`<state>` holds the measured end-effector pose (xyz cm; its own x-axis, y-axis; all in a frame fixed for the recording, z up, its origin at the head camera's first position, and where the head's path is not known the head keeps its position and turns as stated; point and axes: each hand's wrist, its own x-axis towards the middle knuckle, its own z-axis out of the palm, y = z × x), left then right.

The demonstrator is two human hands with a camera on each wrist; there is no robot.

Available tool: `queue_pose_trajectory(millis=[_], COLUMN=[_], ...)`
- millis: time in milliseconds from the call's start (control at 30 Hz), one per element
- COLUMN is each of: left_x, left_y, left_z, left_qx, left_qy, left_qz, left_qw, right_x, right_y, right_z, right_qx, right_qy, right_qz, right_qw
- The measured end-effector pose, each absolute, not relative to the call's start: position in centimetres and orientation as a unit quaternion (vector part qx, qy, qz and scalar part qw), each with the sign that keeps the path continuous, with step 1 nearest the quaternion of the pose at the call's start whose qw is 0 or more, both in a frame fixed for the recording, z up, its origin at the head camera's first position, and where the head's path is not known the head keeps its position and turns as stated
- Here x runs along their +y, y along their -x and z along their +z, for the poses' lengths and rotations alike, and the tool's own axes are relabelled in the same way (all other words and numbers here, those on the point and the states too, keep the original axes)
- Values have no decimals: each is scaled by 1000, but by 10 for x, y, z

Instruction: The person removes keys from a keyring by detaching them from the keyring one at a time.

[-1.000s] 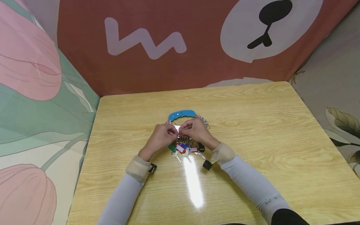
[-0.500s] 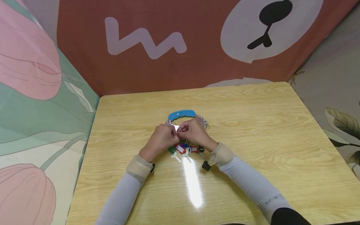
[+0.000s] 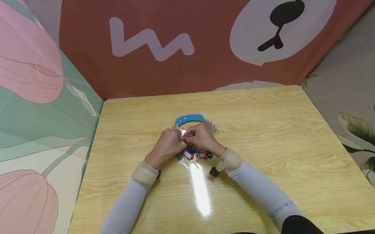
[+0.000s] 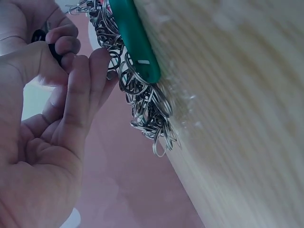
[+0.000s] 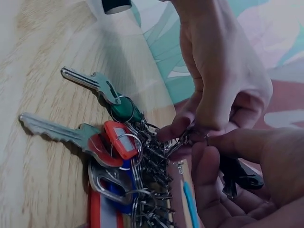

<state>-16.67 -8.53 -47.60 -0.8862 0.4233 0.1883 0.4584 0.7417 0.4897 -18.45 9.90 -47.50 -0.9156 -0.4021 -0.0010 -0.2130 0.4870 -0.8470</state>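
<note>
My left hand (image 3: 169, 144) and right hand (image 3: 202, 137) meet over a bunch of keys. In the right wrist view, the left fingertips pinch a small split ring (image 5: 186, 137). The right thumb tip meets that ring, and a small black key tag (image 5: 235, 173) lies within the curled right fingers; its exact shape is partly hidden. A blue curved handle (image 3: 189, 119) lies behind the hands, with many metal rings (image 3: 210, 126) at its right end. In front lie keys (image 5: 61, 133) with a green tag (image 5: 126, 108), a red tag (image 5: 121, 139) and a blue tag (image 5: 124, 190).
The bunch rests on a wood-grain table (image 3: 268, 134). A bright reflection crosses the table in front of the hands. Printed panels (image 3: 173, 72) stand along its back and sides. A small black device (image 3: 214, 172) sits by the right wrist.
The right hand has shifted slightly left and closer to the left hand, now overlapping it and covering more of the rings. The handle and lower keys stay in place.
</note>
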Motion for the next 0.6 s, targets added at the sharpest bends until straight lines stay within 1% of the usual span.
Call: queue_pose_trajectory(millis=[100,333,600], left_x=[-87,-93,-98], left_y=[168,168,170], left_z=[-479,-480,-479], left_qx=[-930,-921,-911], left_qy=[234,230,237], left_qz=[-283,-313,-337], left_qw=[21,-5,-23], right_x=[102,108,109], right_y=[187,193,194], right_z=[-478,-486,-488], right_qx=[848,854,851], right_qy=[180,234,256], right_qz=[-487,-458,-453], right_qw=[109,76,71])
